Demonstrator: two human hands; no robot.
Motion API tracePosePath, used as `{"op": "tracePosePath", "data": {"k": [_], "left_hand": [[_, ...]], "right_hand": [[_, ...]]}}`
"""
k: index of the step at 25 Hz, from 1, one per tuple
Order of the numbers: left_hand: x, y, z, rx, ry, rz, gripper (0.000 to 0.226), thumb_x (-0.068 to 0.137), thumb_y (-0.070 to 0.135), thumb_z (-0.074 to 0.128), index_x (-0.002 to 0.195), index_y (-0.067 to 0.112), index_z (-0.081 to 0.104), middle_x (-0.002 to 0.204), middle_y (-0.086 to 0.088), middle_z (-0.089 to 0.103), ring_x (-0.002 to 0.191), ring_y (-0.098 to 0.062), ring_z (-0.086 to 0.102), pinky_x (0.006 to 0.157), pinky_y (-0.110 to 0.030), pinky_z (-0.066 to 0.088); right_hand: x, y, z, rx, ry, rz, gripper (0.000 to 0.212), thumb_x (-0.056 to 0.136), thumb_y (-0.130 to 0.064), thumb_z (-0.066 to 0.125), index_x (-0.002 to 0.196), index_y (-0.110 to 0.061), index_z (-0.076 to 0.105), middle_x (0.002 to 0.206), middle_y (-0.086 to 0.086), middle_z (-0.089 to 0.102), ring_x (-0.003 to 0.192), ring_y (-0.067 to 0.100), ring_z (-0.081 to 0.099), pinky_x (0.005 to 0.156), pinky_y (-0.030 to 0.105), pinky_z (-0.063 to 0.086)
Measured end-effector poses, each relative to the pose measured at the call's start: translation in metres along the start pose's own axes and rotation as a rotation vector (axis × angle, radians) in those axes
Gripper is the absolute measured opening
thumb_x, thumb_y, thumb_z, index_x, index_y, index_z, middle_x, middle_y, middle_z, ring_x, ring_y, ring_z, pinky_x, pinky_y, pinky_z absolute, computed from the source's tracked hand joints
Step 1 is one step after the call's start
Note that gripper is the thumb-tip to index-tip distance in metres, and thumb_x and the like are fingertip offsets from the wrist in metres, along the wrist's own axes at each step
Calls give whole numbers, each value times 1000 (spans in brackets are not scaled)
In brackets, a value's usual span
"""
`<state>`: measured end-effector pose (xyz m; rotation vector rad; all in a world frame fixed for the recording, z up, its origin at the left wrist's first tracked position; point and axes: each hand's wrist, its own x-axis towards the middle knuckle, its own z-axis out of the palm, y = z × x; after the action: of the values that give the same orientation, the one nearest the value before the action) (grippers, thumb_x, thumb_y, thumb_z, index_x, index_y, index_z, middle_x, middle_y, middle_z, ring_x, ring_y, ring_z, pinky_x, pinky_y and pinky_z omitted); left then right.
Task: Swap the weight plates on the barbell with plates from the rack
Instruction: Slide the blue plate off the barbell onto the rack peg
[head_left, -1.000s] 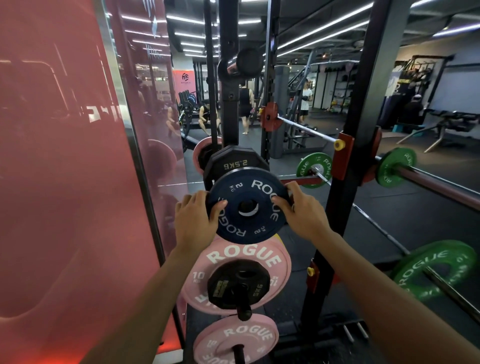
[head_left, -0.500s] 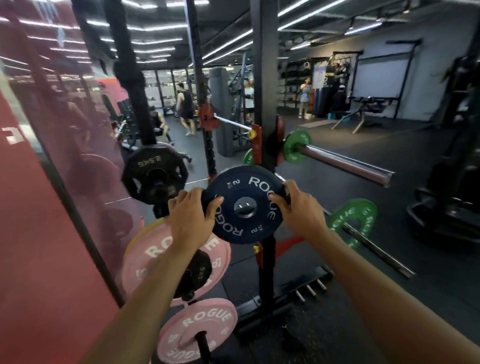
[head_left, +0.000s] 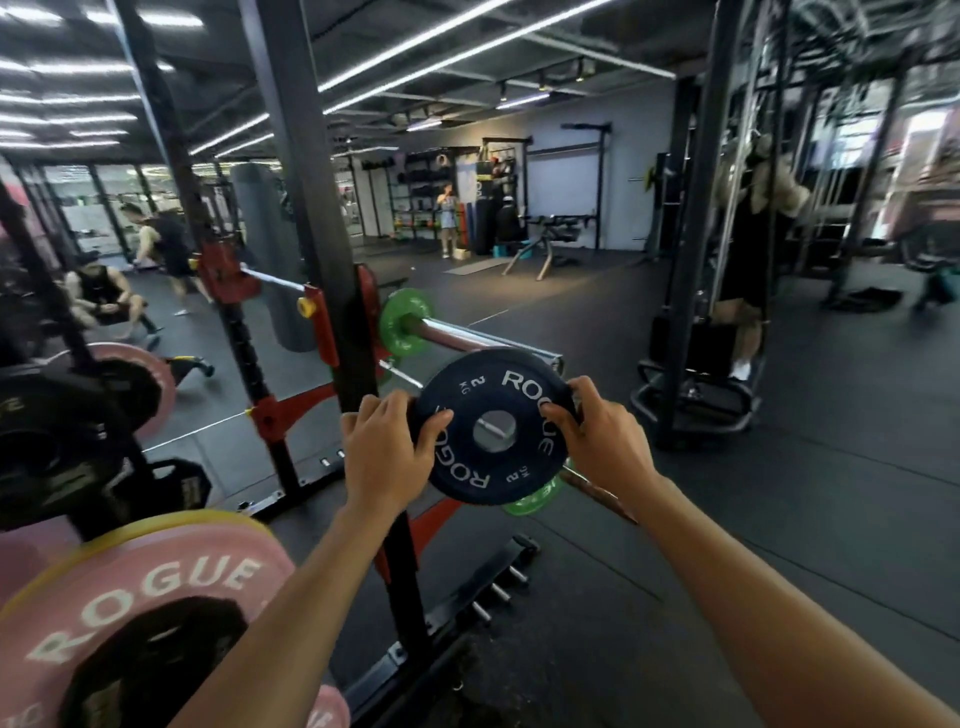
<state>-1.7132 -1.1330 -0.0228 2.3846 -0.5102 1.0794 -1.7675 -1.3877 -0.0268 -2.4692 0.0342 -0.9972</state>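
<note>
Pink plate (head_left: 140, 587): lower left, marked ROGUE, with a black plate in front of its centre.
Rack upright (head_left: 311, 208): black post with red fittings, left of centre.
Left hand (head_left: 387, 457): fingers curled over the left rim of the blue plate, thumb on its face.
Blue plate (head_left: 493, 426): marked ROGUE and 2 KG, held upright in the air between both hands, in front of the barbell sleeve (head_left: 467, 338).
Green plate (head_left: 405, 322): on the barbell, beside the upright.
Right hand (head_left: 602, 441): fingers clamped on the plate's right rim.
</note>
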Motion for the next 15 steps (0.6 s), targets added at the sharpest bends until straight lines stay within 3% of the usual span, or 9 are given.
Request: {"op": "tracePosePath", "data": {"k": [5, 15], "left_hand": [[34, 25, 65, -96, -38, 46, 47, 91, 63, 47, 87, 17, 55, 80, 5, 62, 84, -22, 56, 80, -41, 39], [91, 45, 145, -123, -63, 59, 40, 92, 55, 56, 89, 15, 59, 81, 1, 65, 86, -24, 57, 81, -38, 36]], "right_hand": [[27, 55, -4, -74, 35, 74, 38, 94, -57, 46, 106, -21, 47, 69, -5, 59, 64, 32, 62, 49, 32, 32], [89, 119, 14, -104, -1, 132, 36, 95, -56, 45, 107, -22, 45, 82, 3, 68, 73, 32, 63, 55, 36, 42]]}}
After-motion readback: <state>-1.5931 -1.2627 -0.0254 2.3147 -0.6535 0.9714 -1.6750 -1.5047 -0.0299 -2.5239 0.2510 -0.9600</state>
